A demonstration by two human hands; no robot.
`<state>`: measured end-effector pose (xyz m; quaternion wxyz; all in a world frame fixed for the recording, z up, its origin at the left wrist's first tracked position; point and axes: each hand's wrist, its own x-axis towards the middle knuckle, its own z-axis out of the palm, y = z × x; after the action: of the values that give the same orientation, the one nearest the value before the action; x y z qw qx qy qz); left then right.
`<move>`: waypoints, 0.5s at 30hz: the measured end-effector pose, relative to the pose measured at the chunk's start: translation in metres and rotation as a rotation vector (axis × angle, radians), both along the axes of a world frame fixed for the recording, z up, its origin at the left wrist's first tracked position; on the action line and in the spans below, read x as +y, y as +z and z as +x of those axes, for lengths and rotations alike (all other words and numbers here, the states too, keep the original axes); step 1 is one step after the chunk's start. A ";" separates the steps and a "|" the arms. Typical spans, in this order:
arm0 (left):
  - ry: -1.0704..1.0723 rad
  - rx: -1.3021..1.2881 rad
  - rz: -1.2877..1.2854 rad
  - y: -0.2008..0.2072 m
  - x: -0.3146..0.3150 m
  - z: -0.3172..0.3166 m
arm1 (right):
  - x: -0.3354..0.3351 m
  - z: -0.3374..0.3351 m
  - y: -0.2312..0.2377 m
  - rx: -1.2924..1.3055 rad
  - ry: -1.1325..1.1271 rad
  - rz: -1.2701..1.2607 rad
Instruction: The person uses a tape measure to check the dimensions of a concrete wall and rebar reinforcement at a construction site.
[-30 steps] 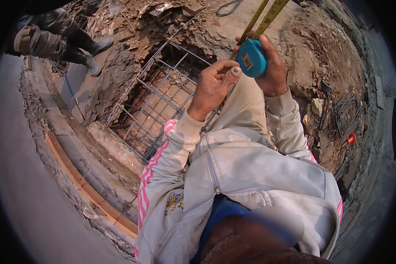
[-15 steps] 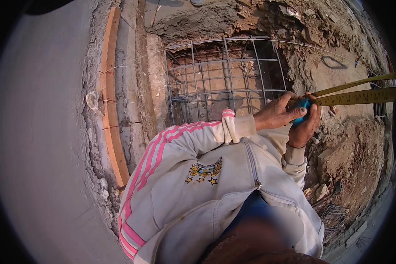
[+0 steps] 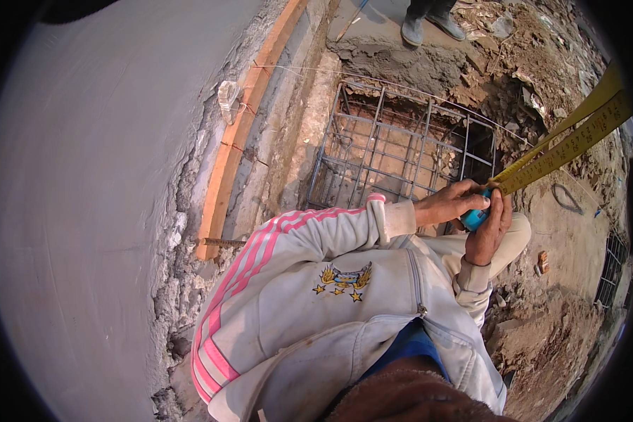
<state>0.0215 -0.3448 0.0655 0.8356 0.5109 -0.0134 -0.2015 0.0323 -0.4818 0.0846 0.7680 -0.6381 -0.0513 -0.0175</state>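
Observation:
In front of my body, a tape measure with a teal case is held between both hands. My left hand reaches in from the left, its fingers closed on the case's upper side. Wrapped round the case from the right is my right hand, with its fingertips close to the blade's mouth. The yellow blade runs out to the upper right as two strips, which look like a doubled-back length. Its far end is out of view.
A steel rebar cage lies in a pit ahead. Left of it runs a wooden plank beside a smooth grey concrete slab. Another person's boots stand at the far side. Broken soil lies to the right.
The view has turned, so the cage and plank appear tilted and shifted right. The tape's blade now slants more steeply upward. Another person's boots have come into fuller view. Both hands keep their hold.

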 end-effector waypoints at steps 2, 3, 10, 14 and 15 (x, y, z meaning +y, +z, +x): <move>-0.047 0.001 -0.015 -0.012 0.001 -0.004 | 0.002 -0.006 -0.005 0.011 0.018 0.005; -0.056 0.005 -0.005 -0.013 0.004 -0.008 | 0.002 -0.007 -0.012 0.011 0.029 -0.014; -0.071 -0.026 0.070 -0.026 0.013 -0.022 | 0.001 -0.002 -0.016 -0.157 0.091 -0.306; -0.085 0.116 -0.032 -0.057 0.030 -0.026 | 0.014 -0.003 -0.010 -0.333 0.076 -0.413; -0.089 0.199 -0.089 -0.048 0.031 -0.029 | 0.013 -0.004 -0.009 -0.360 0.047 -0.485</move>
<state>-0.0076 -0.3138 0.0179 0.8449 0.4495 0.0380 -0.2875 0.0283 -0.4690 0.0758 0.5722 -0.7881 -0.2038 -0.0998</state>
